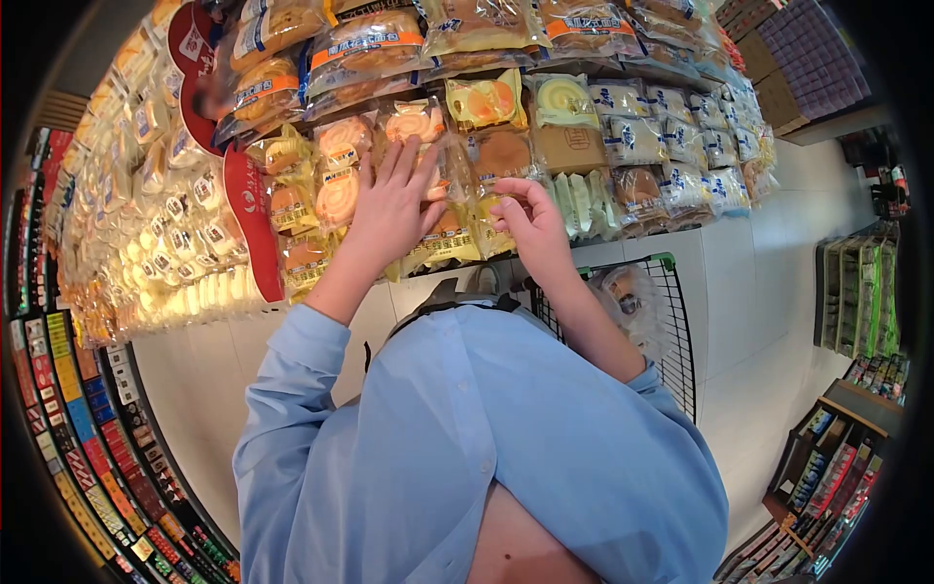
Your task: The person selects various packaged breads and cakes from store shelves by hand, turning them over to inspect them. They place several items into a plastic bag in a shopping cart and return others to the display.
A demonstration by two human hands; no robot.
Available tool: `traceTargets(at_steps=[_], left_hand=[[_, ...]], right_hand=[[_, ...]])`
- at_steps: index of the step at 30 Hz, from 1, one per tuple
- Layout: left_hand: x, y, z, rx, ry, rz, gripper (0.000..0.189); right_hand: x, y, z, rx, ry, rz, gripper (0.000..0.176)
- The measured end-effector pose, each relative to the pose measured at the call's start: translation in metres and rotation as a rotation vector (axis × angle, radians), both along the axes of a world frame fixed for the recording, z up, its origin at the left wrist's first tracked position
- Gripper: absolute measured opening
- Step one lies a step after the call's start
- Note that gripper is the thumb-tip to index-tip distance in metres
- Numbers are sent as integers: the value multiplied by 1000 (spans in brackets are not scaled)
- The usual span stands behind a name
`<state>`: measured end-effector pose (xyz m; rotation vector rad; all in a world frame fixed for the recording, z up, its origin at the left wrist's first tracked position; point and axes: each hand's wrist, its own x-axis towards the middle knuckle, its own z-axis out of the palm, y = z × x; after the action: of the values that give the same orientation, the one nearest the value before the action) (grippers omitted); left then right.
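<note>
My left hand [391,200] lies with fingers spread over clear-wrapped swirl buns. One pink-orange swirl bun [339,199] shows just left of it, and another swirl bun [413,122] sits at its fingertips. My right hand [537,232] is curled, thumb and fingers drawn in beside a yellow cake package [494,222]; whether anything is between them is hidden. Beneath my left hand's heel sits another yellow cake package [446,243]. Beyond my right hand are a wrapped bun [501,153] and a package with a green swirl [567,100].
Large bagged breads [368,49] are stacked at the back of the display. A red sign panel [251,219] divides it from pale packaged breads [185,219]. A black wire shopping cart [678,331] holding a clear bag [630,300] stands by my right forearm. Stocked shelves [92,428] curve along the left.
</note>
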<state>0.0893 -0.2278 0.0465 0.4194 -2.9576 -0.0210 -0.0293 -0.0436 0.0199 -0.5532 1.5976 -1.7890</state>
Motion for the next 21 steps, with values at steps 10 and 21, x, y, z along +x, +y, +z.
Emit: traceTargets(at_steps=[10,21], left_hand=[[66,23,32,297,196,-20,69],[176,30,11,420,380,158,46]], right_hand=[[20,42,9,-50,-74,153,18],[88,108,-42,275,72,137,18]])
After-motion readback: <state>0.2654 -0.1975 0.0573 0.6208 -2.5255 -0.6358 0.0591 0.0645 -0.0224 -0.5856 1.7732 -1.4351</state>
